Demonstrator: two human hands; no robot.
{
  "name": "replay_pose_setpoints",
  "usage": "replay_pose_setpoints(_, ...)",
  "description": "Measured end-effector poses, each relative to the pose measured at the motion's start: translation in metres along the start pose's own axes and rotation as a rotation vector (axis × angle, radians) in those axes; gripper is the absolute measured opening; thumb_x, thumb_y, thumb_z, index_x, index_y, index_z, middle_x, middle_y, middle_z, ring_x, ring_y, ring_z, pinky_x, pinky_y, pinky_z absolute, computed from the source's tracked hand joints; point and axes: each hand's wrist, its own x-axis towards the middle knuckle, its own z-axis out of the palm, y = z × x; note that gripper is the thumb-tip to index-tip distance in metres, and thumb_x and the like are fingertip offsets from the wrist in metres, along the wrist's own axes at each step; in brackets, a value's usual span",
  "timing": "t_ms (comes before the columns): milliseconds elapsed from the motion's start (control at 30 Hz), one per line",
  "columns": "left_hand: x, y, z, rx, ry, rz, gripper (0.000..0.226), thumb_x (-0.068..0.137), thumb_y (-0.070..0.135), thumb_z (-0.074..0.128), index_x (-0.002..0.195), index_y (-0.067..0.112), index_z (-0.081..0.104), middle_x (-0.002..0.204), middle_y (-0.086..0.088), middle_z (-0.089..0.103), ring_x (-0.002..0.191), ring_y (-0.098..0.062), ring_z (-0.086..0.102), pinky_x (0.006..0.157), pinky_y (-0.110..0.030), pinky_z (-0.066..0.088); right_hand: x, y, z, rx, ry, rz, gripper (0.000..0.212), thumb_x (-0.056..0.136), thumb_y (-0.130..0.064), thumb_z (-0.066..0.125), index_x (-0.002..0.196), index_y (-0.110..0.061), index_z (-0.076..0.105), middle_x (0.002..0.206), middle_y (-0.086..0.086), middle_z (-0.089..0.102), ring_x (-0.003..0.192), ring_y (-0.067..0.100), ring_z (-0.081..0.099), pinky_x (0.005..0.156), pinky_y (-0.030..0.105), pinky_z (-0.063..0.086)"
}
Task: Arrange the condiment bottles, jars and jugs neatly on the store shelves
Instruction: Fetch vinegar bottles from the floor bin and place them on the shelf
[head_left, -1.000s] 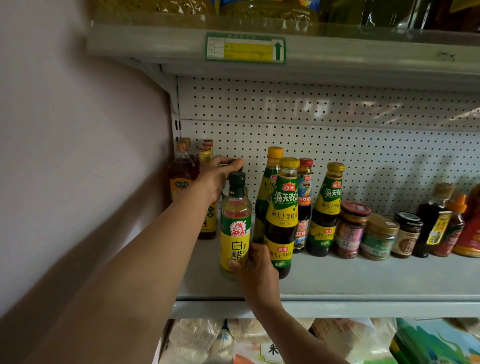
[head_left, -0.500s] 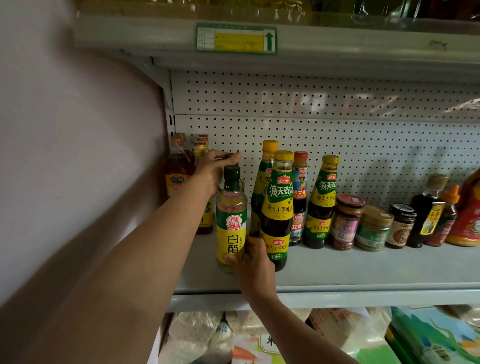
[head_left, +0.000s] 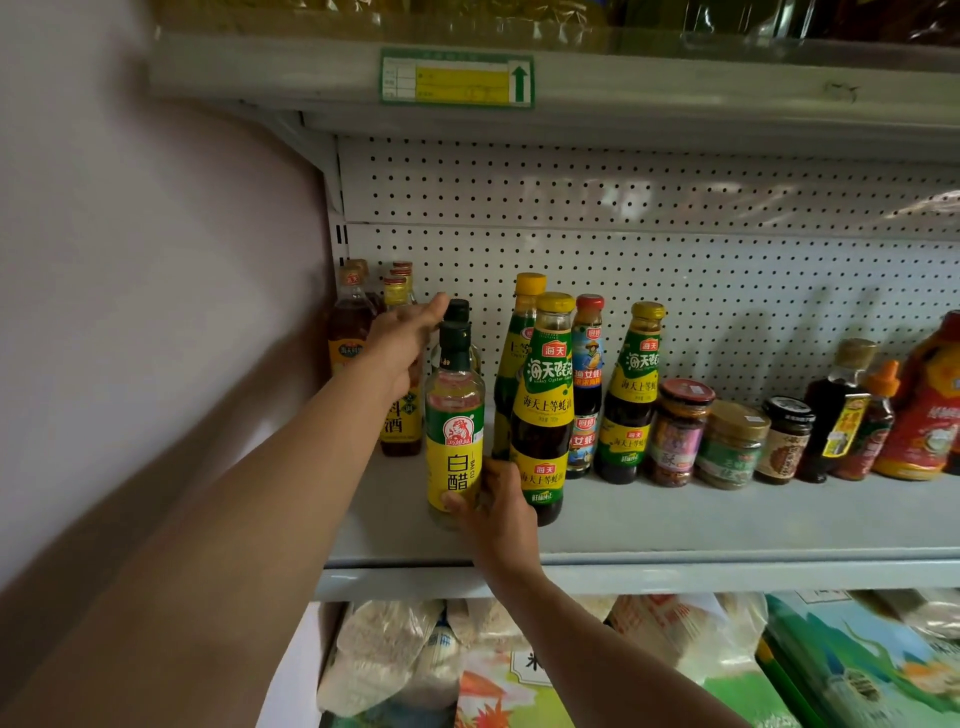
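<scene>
A right hand (head_left: 498, 512) is gripping the base of a white vinegar bottle (head_left: 455, 431) while the left hand (head_left: 402, 345), fingers extended, is touching a dark-capped bottle (head_left: 458, 312) behind it.

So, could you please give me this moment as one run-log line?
left hand: touching rear bottle's cap | right hand: gripping white vinegar bottle low | bottle: upright on shelf

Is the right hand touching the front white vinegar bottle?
Touching. The head view shows the right hand with its thumb curled onto the white vinegar bottle's yellow label.
</scene>
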Motion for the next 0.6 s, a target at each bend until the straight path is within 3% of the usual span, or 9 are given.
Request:
replay_pose_setpoints(100, -0.012, -0.004, -0.014, 0.017, 0.039, -0.023, 0.035, 0.081, 0.045, 0.075, 0.105, 0.022, 0.065, 0.115, 0.000, 0.070, 0.110, -0.022, 0.064, 0.095, -0.049, 0.052, 0.001, 0.000, -0.001, -0.011, -0.007, 0.024, 0.048, 0.080, -0.032, 0.083, 0.115, -0.031, 0.050, 0.106, -0.012, 0.069, 0.097, 0.008, 0.067, 0.083, 0.029, 0.058)
replay_pose_setpoints(233, -0.036, -0.012, -0.033, -0.006, 0.144, -0.045, 0.026, 0.084, 0.043, 0.074, 0.098, 0.023, 0.065, 0.106, -0.002, 0.074, 0.091, -0.019, 0.072, 0.080, -0.040, 0.054, 0.000, -0.004, -0.009, -0.081, -0.092, 0.041, 0.059, 0.081, -0.038, 0.081, 0.130, -0.021, 0.051, 0.115, -0.004, 0.068, 0.102, 0.016, 0.065, 0.089, 0.036, 0.056)
replay_pose_setpoints(333, -0.060, -0.025, -0.045, -0.001, 0.194, -0.075, 0.034, 0.085, 0.043, 0.073, 0.109, 0.023, 0.060, 0.122, -0.002, 0.068, 0.116, -0.021, 0.061, 0.105, -0.048, 0.038, -0.007, -0.004, -0.024, -0.101, -0.112, 0.004, 0.062, 0.081, -0.037, 0.081, 0.131, -0.021, 0.049, 0.110, -0.010, 0.061, 0.103, 0.014, 0.061, 0.086, 0.031, 0.051)
replay_pose_setpoints(433, -0.089, -0.043, -0.047, 0.018, 0.203, -0.114, 0.049, 0.092, 0.041, 0.066, 0.133, 0.021, 0.050, 0.144, -0.001, 0.052, 0.138, -0.022, 0.043, 0.115, -0.049, 0.025, -0.017, 0.001, -0.049, -0.109, -0.140, -0.036, 0.064, 0.083, -0.036, 0.081, 0.136, -0.023, 0.049, 0.112, -0.011, 0.063, 0.104, 0.010, 0.062, 0.087, 0.029, 0.052)
replay_pose_setpoints(533, -0.124, -0.062, -0.041, 0.037, 0.304, -0.106, 0.045, 0.092, 0.027, 0.069, 0.132, 0.015, 0.052, 0.142, -0.006, 0.053, 0.130, -0.021, 0.046, 0.107, -0.043, 0.035, -0.028, 0.007, -0.082, -0.121, -0.135, -0.053, 0.057, 0.084, -0.038, 0.080, 0.133, -0.026, 0.054, 0.106, -0.005, 0.074, 0.090, 0.010, 0.068, 0.075, 0.026, 0.055)
replay_pose_setpoints(600, -0.149, -0.076, -0.029, 0.047, 0.370, -0.108, 0.053, 0.089, 0.018, 0.073, 0.136, 0.013, 0.050, 0.134, -0.006, 0.055, 0.117, -0.020, 0.049, 0.101, -0.040, 0.041, -0.036, 0.014, -0.110, -0.144, -0.146, -0.041, 0.050, 0.083, -0.039, 0.079, 0.128, -0.030, 0.058, 0.102, -0.005, 0.075, 0.091, 0.014, 0.070, 0.075, 0.034, 0.059)
